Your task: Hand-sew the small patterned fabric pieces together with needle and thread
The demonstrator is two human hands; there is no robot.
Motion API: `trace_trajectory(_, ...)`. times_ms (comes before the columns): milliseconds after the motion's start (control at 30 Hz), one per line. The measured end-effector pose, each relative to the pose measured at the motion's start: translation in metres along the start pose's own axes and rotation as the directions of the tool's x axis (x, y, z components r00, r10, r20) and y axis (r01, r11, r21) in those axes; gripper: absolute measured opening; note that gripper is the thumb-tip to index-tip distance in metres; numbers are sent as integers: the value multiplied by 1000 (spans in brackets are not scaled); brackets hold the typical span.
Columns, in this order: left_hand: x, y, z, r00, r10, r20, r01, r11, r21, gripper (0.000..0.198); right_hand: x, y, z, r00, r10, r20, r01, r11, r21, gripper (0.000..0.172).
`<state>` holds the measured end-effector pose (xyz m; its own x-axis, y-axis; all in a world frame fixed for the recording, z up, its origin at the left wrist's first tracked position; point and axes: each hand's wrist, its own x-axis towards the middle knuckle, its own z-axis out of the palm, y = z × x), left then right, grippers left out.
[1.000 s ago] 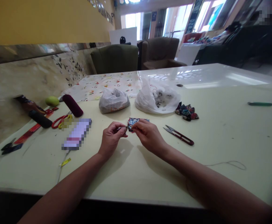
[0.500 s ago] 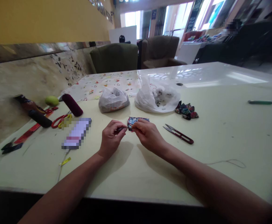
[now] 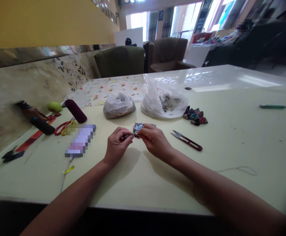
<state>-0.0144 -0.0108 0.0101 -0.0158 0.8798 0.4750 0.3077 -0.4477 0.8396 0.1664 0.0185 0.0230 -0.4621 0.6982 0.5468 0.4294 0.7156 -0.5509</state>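
A small piece of patterned fabric [image 3: 138, 127] sits above the pale table [image 3: 231, 144] in front of me. My right hand [image 3: 154, 141] is closed round it, fingers pinching its near edge. My left hand [image 3: 117, 144] is pinched shut just left of the fabric, on a thin grey thing like a needle that touches the cloth's edge. A thin thread [image 3: 241, 169] lies looped on the table beside my right forearm. Red-handled thread snips [image 3: 187, 141] lie just right of my right hand.
Two white plastic bags [image 3: 118, 105] [image 3: 164, 104] stand behind my hands, with a heap of patterned fabric pieces [image 3: 195, 116] to their right. At the left lie a maroon case [image 3: 75, 110], red scissors [image 3: 62, 127], a green fruit [image 3: 54, 106]. A green pen [image 3: 272, 107] lies far right.
My hands have hardly moved; the view has drifted slightly, and both hands keep their pinch at the fabric's edge.
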Motion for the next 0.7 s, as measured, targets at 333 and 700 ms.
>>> trace_trajectory(333, 2, 3, -1, 959, -276, 66, 284, 930, -233, 21, 1, 4, -1, 1000, -30, -5, 30, 998, 53, 18)
trace_trajectory(700, 3, 1, -4, 918, -365, 156, 397, 849, -349, 22, 7, 17, -7, 995, -51, 84, 31, 974, 226, 24)
